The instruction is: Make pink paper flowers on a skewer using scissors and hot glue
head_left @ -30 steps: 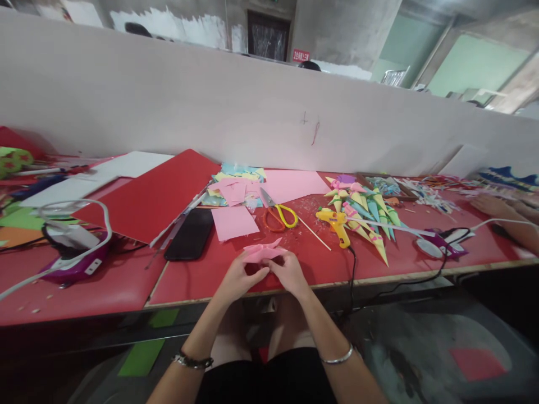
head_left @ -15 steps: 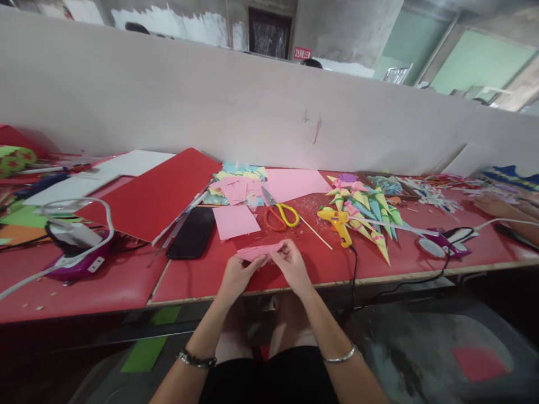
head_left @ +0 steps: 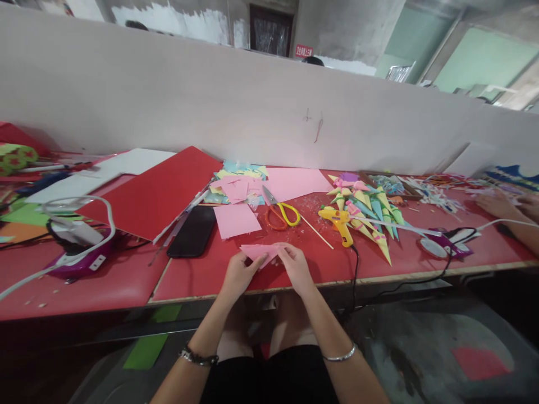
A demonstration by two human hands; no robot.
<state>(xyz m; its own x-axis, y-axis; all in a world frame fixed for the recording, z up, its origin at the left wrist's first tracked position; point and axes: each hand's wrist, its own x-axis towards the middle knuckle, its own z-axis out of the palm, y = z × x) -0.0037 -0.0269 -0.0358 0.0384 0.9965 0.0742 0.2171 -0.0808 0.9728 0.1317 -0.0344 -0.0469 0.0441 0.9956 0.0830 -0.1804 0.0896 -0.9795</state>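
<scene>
A folded piece of pink paper (head_left: 257, 252) is held between both hands above the front of the red table. My left hand (head_left: 241, 275) pinches its left and lower side, thumb on top. At its right corner, my right hand (head_left: 295, 268) grips with thumb and fingertips. A flat pink paper square (head_left: 237, 220) lies just beyond my hands. Beside it are scissors (head_left: 281, 213) with orange and yellow handles, blades pointing away. To the right rests a yellow glue gun (head_left: 338, 223), near a thin wooden stick (head_left: 316, 232).
Several pastel paper cones (head_left: 374, 210) lie behind the glue gun. A black phone (head_left: 192, 232) and a large red sheet (head_left: 158, 193) are on the left. Purple power strips (head_left: 82, 261) with cables sit at both sides. Another person's hand (head_left: 492, 203) is at far right.
The pink paper has tilted in my hands, so its face now shows as a triangular shape rather than a narrow edge. Both hands stay in nearly the same place.
</scene>
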